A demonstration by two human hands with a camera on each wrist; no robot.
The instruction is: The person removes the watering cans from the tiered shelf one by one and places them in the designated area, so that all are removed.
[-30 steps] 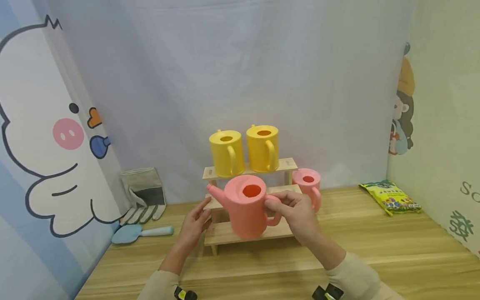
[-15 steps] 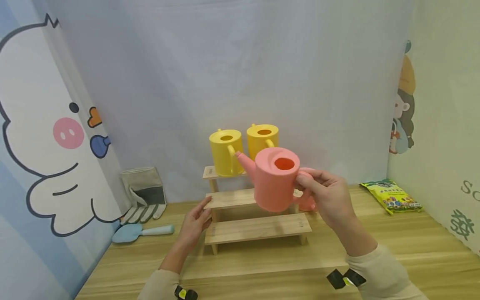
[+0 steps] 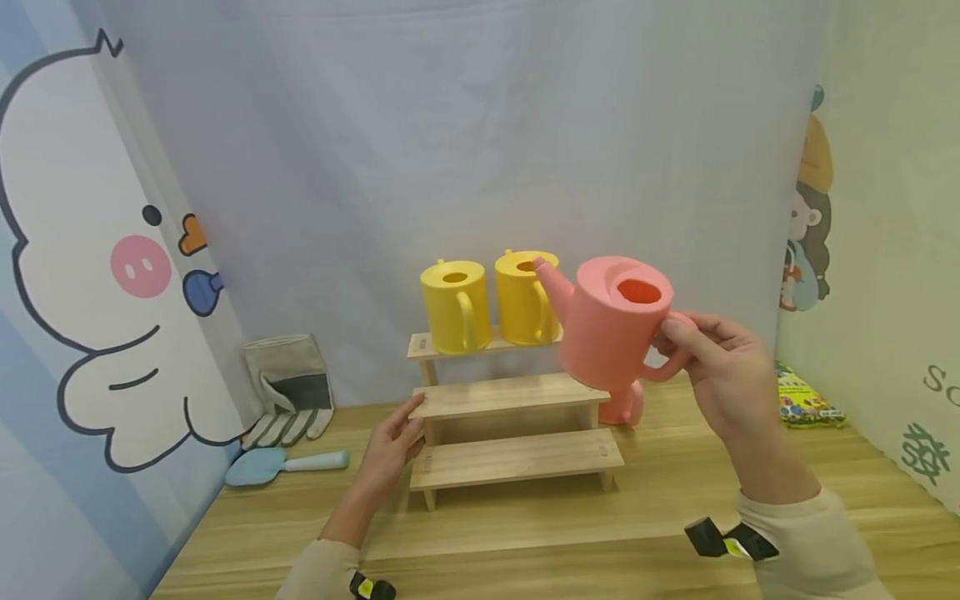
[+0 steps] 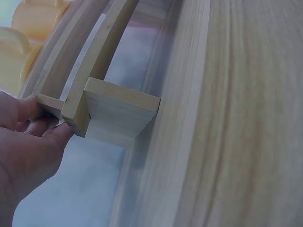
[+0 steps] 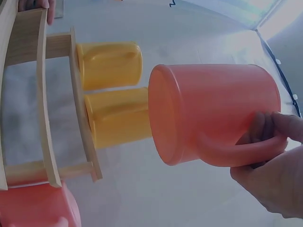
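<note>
A pink watering can (image 3: 611, 325) hangs in the air to the right of the stepped wooden shelf (image 3: 513, 396), its spout toward the left. My right hand (image 3: 731, 375) grips it by the handle, and the right wrist view shows the fingers wrapped through that handle. My left hand (image 3: 388, 450) holds the left end of the shelf; in the left wrist view its thumb and fingers (image 4: 56, 135) pinch the board ends. Two yellow watering cans (image 3: 456, 308) (image 3: 525, 304) stand on the top step. A second pink watering can (image 3: 622, 406) stands behind the shelf's right end, mostly hidden.
At the left lie a pale blue trowel (image 3: 285, 465) and a pair of work gloves (image 3: 288, 387) leaning on the wall. A yellow-green packet (image 3: 806, 400) lies at the right, partly covered by my right hand. A cloth backdrop (image 3: 480, 150) rises behind the table.
My right hand has carried the pink watering can up and to the right, from in front of the shelf to beyond its right end. My left hand has stayed on the shelf.
</note>
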